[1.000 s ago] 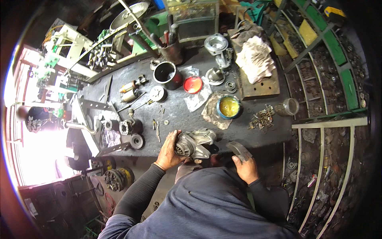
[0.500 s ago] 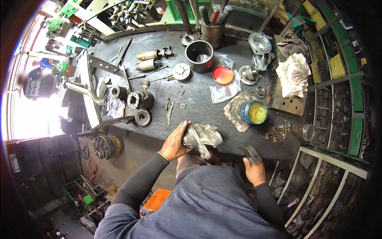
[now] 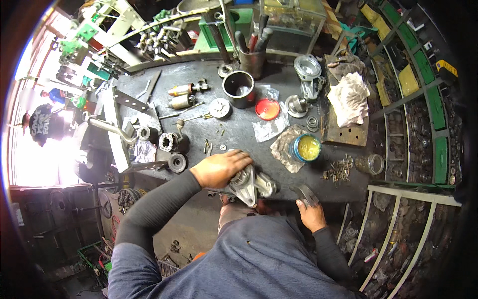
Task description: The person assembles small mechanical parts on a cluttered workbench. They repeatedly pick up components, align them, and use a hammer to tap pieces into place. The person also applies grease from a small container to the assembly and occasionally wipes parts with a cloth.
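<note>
My left hand [image 3: 223,169] lies over the top of a grey cast-metal housing [image 3: 249,186], fingers curled on its far side, at the front edge of the workbench [image 3: 279,187]. The housing's triangular flange, with a hole at its tip, points toward me. My right hand [image 3: 312,215] grips a dark curved piece [image 3: 307,195], held by its lower end at the bench edge; its exact kind cannot be made out. Beyond the housing lie a small washer [image 3: 223,147] and a few small bolts [image 3: 206,146]. An open blue tub of yellow grease [image 3: 308,148] stands on a rag [image 3: 285,153] beyond my right hand.
Loose bolts [image 3: 339,169] and a glass jar [image 3: 371,163] lie at the right. Farther back are a black cylinder [image 3: 238,89], a red lid [image 3: 268,109], armatures [image 3: 183,90] and a gear part [image 3: 297,106]. A metal frame [image 3: 115,129] stands left; shelving [image 3: 418,192] borders the right.
My left hand has moved from the housing's left side to its top, and the housing has turned so its flange faces me. My right hand still holds the dark curved piece. The view has shifted.
</note>
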### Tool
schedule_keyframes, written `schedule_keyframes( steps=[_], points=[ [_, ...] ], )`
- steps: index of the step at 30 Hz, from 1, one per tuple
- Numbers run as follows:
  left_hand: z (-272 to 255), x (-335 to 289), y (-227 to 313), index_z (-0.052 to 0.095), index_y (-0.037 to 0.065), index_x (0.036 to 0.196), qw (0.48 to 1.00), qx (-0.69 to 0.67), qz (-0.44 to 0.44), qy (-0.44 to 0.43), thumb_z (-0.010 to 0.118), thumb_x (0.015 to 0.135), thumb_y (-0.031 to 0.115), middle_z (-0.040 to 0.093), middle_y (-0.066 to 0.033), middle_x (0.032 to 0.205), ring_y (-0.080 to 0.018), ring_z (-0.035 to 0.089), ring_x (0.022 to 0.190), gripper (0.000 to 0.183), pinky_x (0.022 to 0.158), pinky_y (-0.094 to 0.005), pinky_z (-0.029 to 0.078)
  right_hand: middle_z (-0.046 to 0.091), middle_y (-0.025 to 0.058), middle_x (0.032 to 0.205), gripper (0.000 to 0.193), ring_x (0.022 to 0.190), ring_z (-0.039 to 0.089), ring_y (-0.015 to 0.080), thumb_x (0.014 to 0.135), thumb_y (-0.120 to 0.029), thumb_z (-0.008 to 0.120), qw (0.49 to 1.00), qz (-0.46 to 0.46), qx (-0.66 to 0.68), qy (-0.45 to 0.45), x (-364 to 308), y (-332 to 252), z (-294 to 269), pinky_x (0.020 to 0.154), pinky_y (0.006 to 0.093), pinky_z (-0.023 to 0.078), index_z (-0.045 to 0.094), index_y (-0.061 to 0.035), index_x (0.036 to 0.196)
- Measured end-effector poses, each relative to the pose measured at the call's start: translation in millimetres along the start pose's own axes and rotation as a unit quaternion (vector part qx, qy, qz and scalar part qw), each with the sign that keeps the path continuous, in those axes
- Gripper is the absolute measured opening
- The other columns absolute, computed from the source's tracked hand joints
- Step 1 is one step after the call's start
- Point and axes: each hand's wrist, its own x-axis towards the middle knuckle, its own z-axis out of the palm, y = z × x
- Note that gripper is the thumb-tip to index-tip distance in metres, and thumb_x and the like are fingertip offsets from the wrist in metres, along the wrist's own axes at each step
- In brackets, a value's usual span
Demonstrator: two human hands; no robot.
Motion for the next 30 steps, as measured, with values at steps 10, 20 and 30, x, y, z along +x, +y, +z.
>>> schedule_keyframes(
  steps=[10,20,30],
  points=[
    [23,50,19,0.062,0.02,0.148,0.975,0.216,0.048,-0.02,0.058,0.104,0.035,0.06,-0.0143,0.151,-0.0364,0.057,0.141,0.047,0.112,-0.0463,0.053,0.067,0.0323,0.139,0.047,0.128,0.061,0.0551,0.107,-0.029,0.065,0.992,0.077,0.095,0.027,-8,-5,12,0.109,0.0566,0.048,0.066,0.0055,0.139],
    [37,-2,45,0.045,0.011,0.165,0.991,0.035,-0.084,0.096,0.079,0.088,0.027,0.037,-0.0278,0.172,-0.0518,0.041,0.155,0.086,0.127,-0.0551,0.039,0.053,0.0267,0.163,0.054,0.152,0.049,0.0405,0.114,-0.05,0.051,0.966,0.172,-0.016,-0.192,11,11,0,0.126,0.0489,0.038,0.072,-0.0083,0.141],
    [91,17,94,0.027,0.003,0.172,0.867,-0.117,-0.398,0.275,0.098,0.072,0.031,0.039,-0.0254,0.171,-0.0464,0.04,0.157,0.125,0.127,-0.0567,0.04,0.074,0.0342,0.113,0.041,0.106,0.068,0.0573,0.11,-0.034,0.061,0.998,0.05,0.024,-0.016,6,-4,-2,0.092,0.0596,0.054,0.076,0.0034,0.12]
  ],
)
